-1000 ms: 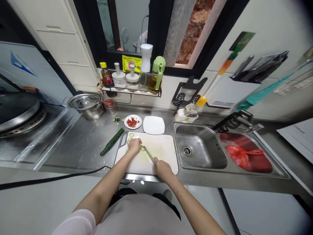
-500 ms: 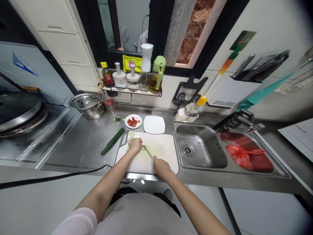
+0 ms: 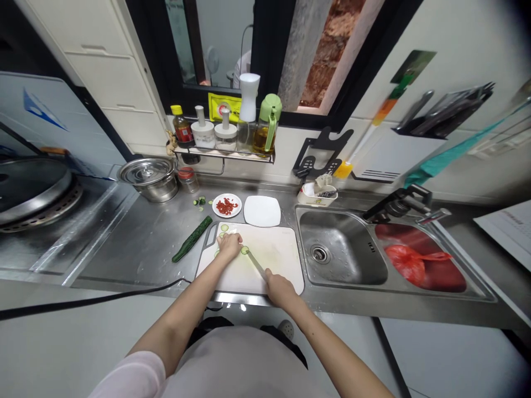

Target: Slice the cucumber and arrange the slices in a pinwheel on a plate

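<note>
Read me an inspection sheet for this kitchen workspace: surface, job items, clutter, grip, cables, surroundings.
Surface: shiny metal counter.
Job items: white cutting board with cucumber slices; knife; uncut cucumber left of the board.
Clutter: green scraps beside a plate of chopped red pieces.
Grip: right hand holds the knife; left hand is on the board's left side, anything beneath it mostly hidden.
Cables: black cord near the counter's front edge, left.
Surroundings: double sink at right, red bag in its right basin.
</note>
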The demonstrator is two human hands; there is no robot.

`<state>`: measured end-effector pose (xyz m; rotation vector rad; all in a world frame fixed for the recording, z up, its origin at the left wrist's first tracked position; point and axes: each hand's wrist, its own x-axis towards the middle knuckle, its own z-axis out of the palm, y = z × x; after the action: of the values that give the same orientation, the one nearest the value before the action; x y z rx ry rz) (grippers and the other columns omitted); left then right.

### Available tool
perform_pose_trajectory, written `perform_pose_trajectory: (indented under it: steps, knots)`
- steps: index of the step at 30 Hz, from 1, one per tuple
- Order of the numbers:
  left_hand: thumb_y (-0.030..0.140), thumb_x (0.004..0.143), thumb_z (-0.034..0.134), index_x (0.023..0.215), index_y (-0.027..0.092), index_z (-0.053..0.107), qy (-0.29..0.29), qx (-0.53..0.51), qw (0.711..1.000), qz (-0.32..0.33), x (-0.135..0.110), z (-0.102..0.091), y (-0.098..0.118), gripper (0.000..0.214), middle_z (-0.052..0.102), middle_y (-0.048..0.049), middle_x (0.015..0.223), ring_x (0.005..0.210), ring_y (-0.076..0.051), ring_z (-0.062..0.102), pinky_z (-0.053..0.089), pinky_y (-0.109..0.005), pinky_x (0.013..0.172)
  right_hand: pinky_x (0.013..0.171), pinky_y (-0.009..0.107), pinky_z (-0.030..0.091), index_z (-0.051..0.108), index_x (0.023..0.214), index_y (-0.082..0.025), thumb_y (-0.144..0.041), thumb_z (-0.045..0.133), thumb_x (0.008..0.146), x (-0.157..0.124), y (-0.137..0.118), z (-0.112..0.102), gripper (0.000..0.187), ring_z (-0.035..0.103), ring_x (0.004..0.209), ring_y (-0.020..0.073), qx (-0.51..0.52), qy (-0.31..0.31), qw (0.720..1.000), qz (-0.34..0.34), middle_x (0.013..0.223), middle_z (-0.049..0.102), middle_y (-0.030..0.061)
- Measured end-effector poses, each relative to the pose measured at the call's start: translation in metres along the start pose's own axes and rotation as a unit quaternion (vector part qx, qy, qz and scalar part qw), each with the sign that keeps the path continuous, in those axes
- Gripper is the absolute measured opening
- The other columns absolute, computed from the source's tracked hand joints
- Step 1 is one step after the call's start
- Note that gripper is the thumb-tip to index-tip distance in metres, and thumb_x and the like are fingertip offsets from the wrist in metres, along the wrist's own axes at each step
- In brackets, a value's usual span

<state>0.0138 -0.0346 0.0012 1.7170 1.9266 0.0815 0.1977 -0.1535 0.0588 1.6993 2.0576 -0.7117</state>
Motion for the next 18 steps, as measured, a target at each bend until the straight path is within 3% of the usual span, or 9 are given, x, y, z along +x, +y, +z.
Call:
perform_pose_trajectory:
  steps: [18]
  knots:
    - [0.029, 0.077, 0.065, 0.086, 0.027, 0.064, 0.003, -0.014, 1.000, 0.002, 0.004, 0.006, -0.005, 0.009, 0.070, -0.0023, 0.102, 0.112, -0.027, 0.050, 0.027, -0.041, 0.092, 0.074, 0.031, 0.043, 0.045, 0.119, -0.015, -0.008, 0.035, 0.088, 0.014, -0.006, -0.007, 0.033, 0.065, 0.098, 0.0252, 0.000, 0.002, 1.000, -0.005, 0.102, 0.067, 0.0163]
